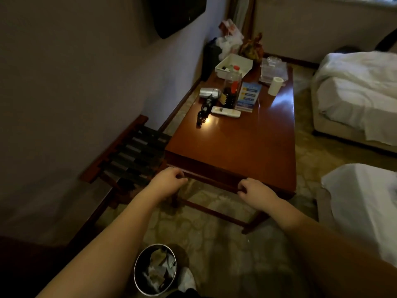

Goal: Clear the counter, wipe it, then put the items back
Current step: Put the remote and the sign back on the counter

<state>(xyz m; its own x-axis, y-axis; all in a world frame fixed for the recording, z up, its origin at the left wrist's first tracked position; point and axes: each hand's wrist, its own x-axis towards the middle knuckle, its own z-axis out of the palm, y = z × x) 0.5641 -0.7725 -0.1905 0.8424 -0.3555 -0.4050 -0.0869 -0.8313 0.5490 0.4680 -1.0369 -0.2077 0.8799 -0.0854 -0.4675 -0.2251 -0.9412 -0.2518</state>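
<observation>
Nothing's cleared yet: hair dryer (209,93), remote (226,112) and bottles (231,91) sit at the table's (236,143) far end. Left hand (169,177) and right hand (255,188) hang curled, empty, by the near edge. Next up, probably reaching across.

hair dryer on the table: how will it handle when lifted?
The hair dryer looks rigid, likely a firm grab at its handle. Its dark cord lies coiled loose beside it, so it will probably dangle and drag, perhaps snagging the white remote close by.
</observation>
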